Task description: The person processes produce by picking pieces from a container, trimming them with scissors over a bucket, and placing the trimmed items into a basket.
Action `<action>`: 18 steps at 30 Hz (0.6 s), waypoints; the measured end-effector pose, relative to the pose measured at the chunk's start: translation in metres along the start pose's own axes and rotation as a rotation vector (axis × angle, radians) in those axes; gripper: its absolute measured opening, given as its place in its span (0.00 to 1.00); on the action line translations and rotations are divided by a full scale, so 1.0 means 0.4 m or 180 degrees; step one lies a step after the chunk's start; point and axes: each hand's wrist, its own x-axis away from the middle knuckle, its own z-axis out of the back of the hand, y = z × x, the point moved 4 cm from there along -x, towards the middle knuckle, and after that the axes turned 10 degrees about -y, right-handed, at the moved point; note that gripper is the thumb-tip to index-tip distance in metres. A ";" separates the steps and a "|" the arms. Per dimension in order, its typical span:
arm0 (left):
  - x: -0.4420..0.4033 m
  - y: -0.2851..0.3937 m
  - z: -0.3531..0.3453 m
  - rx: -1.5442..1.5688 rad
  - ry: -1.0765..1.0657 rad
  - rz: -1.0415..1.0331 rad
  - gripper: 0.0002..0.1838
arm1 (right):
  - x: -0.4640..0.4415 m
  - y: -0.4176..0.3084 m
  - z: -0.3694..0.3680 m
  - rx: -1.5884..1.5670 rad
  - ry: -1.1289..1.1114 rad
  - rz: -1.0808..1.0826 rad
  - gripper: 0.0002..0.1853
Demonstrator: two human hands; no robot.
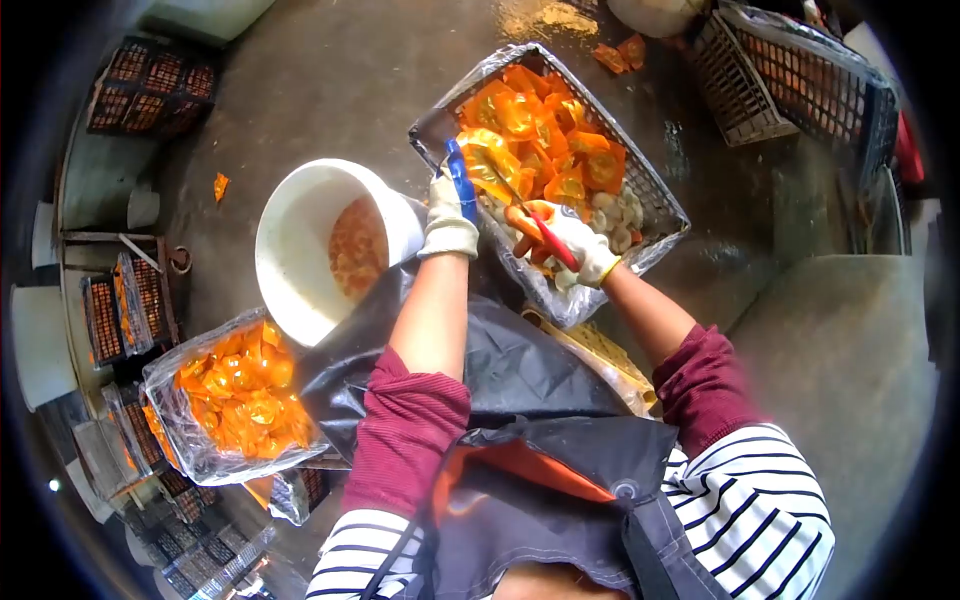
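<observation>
My left hand (pixel 452 205), in a white and blue glove, is closed on the edge of a shiny orange plastic packet (pixel 487 152). In my right hand (pixel 575 240), gloved in white and orange, is a red-handled tool (pixel 556 246) with a thin dark blade pointing at the packet; whether it is a knife or scissors I cannot tell. Both hands are over a black plastic crate (pixel 655 190) lined with clear film. Inside the crate lie more orange packets (pixel 600 160) and several pale, rounded pieces (pixel 612 215).
Left of my hands, a tilted white bucket (pixel 290 225) holds small orange-brown pieces (pixel 358 248). A film-lined crate of orange packets (pixel 245 395) is at lower left. Stacked dark crates (pixel 150 90) stand at upper left, others (pixel 810 75) at upper right. Orange scraps (pixel 620 55) lie on the floor.
</observation>
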 end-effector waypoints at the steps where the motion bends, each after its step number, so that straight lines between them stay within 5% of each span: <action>1: -0.013 -0.019 0.000 -0.0019 -0.0018 -0.0032 0.35 | -0.004 0.013 -0.001 -0.0120 0.0001 0.0012 0.20; 5: -0.069 -0.072 0.016 -0.1041 0.0040 0.0130 0.35 | -0.034 0.002 -0.012 0.0128 0.0028 0.0475 0.20; 12: -0.093 -0.098 0.026 -0.1331 0.0256 0.0275 0.33 | -0.044 0.033 0.006 0.0095 0.0211 -0.0233 0.23; 16: -0.060 -0.093 -0.024 -0.0213 -0.0370 -0.0001 0.27 | -0.077 0.045 0.026 0.0015 0.0161 0.0072 0.23; 18: -0.063 -0.099 -0.025 -0.0730 -0.0370 -0.0205 0.24 | -0.087 0.060 0.032 -0.0220 0.0057 0.0188 0.23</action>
